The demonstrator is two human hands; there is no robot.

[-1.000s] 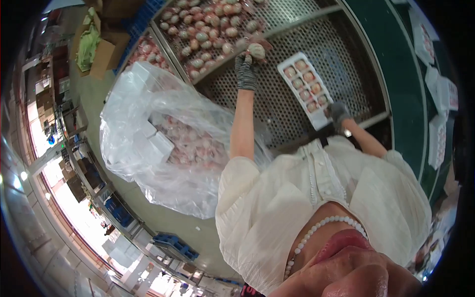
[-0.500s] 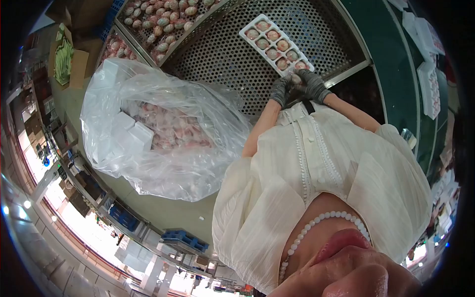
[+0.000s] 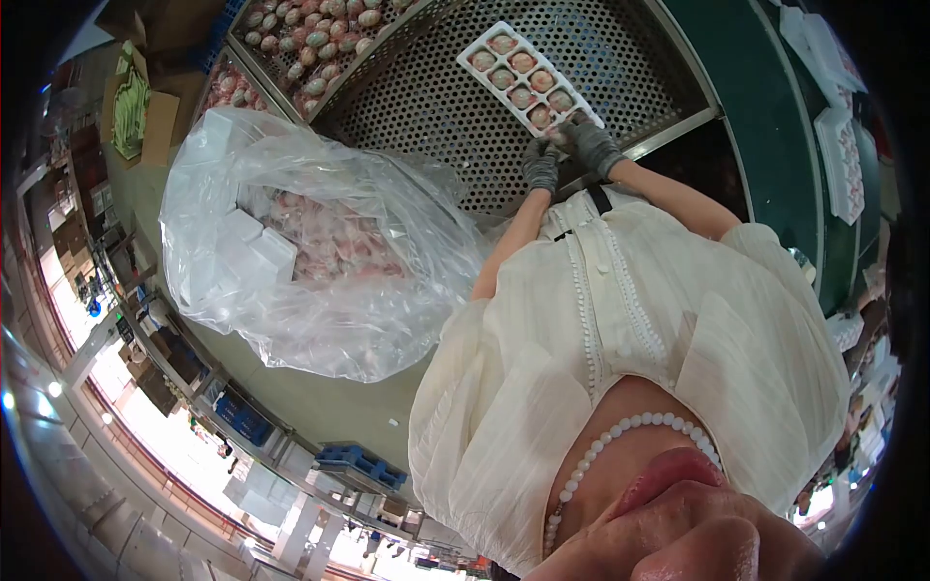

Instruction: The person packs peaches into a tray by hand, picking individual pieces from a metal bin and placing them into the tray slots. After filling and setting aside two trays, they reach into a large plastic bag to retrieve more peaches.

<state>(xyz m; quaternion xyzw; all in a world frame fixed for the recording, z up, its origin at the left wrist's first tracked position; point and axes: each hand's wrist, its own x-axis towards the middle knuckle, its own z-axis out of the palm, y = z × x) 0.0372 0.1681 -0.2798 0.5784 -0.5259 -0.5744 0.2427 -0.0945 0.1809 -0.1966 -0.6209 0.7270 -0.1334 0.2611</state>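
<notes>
We see both hands in grey knit gloves, close together at the near end of a white tray (image 3: 499,94). The tray lies at a slant on the perforated metal counter (image 3: 426,107). Its pockets hold pinkish round fruit (image 3: 523,63) in two rows.

Our right hand (image 3: 591,145) rests on the tray's near corner with the fingers curled down over it. We cannot tell whether it grips the rim or only rests there. Our left hand (image 3: 541,165) is just beside it, fingers bent toward a pale fruit (image 3: 557,136) at the tray's end. The glove hides whether that fruit is pinched.

To our left, a large clear plastic bag (image 3: 291,252) stands open, holding more fruit and white trays. Beyond the counter, loose fruit (image 3: 310,34) fills a metal bin. To our right, other white trays (image 3: 841,155) lie on a green belt (image 3: 775,126).
</notes>
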